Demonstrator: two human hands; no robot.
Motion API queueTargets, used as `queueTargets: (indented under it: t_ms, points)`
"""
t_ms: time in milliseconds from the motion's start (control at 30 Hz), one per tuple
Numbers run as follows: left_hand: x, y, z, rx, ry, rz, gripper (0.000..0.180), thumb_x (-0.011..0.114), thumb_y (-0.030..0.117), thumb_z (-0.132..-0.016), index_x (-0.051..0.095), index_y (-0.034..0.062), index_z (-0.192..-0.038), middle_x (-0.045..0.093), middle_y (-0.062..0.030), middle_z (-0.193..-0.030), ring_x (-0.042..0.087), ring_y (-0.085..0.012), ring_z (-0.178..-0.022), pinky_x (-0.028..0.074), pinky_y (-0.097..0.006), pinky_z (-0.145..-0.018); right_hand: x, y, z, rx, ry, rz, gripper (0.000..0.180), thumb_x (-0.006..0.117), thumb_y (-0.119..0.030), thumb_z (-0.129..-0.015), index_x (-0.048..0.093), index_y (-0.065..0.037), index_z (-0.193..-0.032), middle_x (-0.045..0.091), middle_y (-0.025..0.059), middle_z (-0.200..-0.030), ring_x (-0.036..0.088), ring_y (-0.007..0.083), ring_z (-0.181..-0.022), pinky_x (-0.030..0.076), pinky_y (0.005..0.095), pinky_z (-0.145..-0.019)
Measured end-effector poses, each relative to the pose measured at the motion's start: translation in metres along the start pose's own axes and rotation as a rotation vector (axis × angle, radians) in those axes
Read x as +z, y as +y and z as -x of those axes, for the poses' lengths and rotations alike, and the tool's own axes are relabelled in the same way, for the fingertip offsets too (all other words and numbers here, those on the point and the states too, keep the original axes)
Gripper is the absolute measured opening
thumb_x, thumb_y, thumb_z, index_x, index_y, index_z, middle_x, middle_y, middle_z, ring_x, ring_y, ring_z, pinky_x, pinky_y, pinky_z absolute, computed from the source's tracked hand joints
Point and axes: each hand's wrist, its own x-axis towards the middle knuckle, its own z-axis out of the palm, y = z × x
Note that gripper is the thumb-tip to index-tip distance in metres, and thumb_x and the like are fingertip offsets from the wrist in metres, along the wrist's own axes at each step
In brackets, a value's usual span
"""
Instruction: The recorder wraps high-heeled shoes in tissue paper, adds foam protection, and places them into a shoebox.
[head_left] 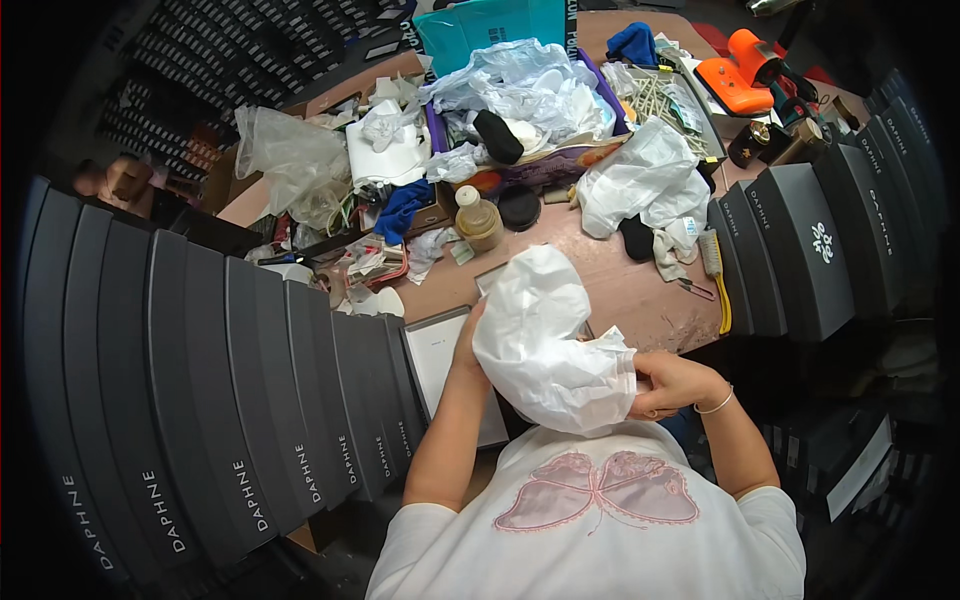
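Note:
A puffed-up, crumpled white wrapping bag (545,335), thin like paper or cloth, is held in front of my chest. My left hand (470,340) grips its left side, with most of its fingers hidden behind it. At the lower right, my right hand (672,385) has its fingers bent around the bag's loose edge. Whatever may be inside cannot be made out. Just beyond my left forearm lies an open, shallow box (432,350) with a white inside, partly covered by my arm and the bag.
Dark grey shoeboxes (180,380) stand stacked at my left, and more boxes (800,250) rise at the right. Across the worktable (620,280) are a glue bottle (478,220), a yellow-handled brush (722,285), crumpled white paper (640,180), a purple bin (437,130) and an orange tool (738,80).

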Motion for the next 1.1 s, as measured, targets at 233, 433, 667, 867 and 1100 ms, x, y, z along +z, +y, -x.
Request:
queueTargets:
  t_ms: [233,433,667,867,1100]
  points:
    - [-0.037,0.084,0.087,0.925,0.345,-0.999,0.03,0.064,0.027,-0.085,0.061,0.002,-0.102,0.063,-0.0126,-0.095,0.062,-0.027,-0.084,0.051,-0.048,-0.073,-0.036,0.07,0.022,-0.083,0.46,-0.125,0.029,0.069,-0.012,-0.077,0.055,0.0,-0.1,0.058,0.004,-0.083,0.054,0.0079,-0.071,0.045,0.0228,-0.063]
    - [-0.082,0.024,0.069,0.864,0.311,-2.115,0.022,0.061,0.016,-0.086,0.065,-0.003,-0.096,0.063,-0.0166,-0.089,0.061,-0.0271,-0.071,0.048,-0.031,-0.063,-0.035,0.103,-0.035,-0.118,0.689,-0.108,0.028,0.066,-0.014,-0.078,0.056,0.0,-0.1,0.057,0.0037,-0.084,0.053,0.0106,-0.076,0.046,0.025,-0.069]
    - [-0.029,-0.089,0.05,-0.217,0.158,-0.545,0.031,0.058,0.017,-0.092,0.057,-0.0041,-0.115,0.061,-0.0087,-0.109,0.059,-0.0154,-0.097,0.048,-0.027,-0.083,-0.034,0.138,-0.105,-0.172,1.101,0.68,0.045,0.067,-0.024,-0.079,0.055,-0.004,-0.118,0.059,0.0198,-0.11,0.056,0.0354,-0.102,0.045,0.0432,-0.085]
    - [-0.045,-0.147,0.03,-0.06,0.213,-0.84,0.043,0.057,0.001,-0.084,0.049,-0.0023,-0.126,0.054,-0.0112,-0.123,0.051,-0.0188,-0.112,0.04,-0.029,-0.096,-0.059,0.147,-0.15,-0.016,0.819,1.087,0.023,0.067,-0.02,-0.074,0.061,-0.013,-0.096,0.061,0.0087,-0.1,0.058,0.0277,-0.096,0.044,0.0438,-0.077]
    - [-0.022,-0.135,0.021,0.132,0.266,-1.042,0.05,0.059,0.006,-0.083,0.046,0.0045,-0.131,0.048,-0.0139,-0.128,0.045,-0.0227,-0.121,0.039,-0.035,-0.099,-0.093,0.171,-0.137,-0.15,0.711,0.46,0.02,0.058,-0.015,-0.08,0.066,-0.009,-0.097,0.063,0.0119,-0.087,0.06,0.0265,-0.084,0.047,0.0362,-0.072]
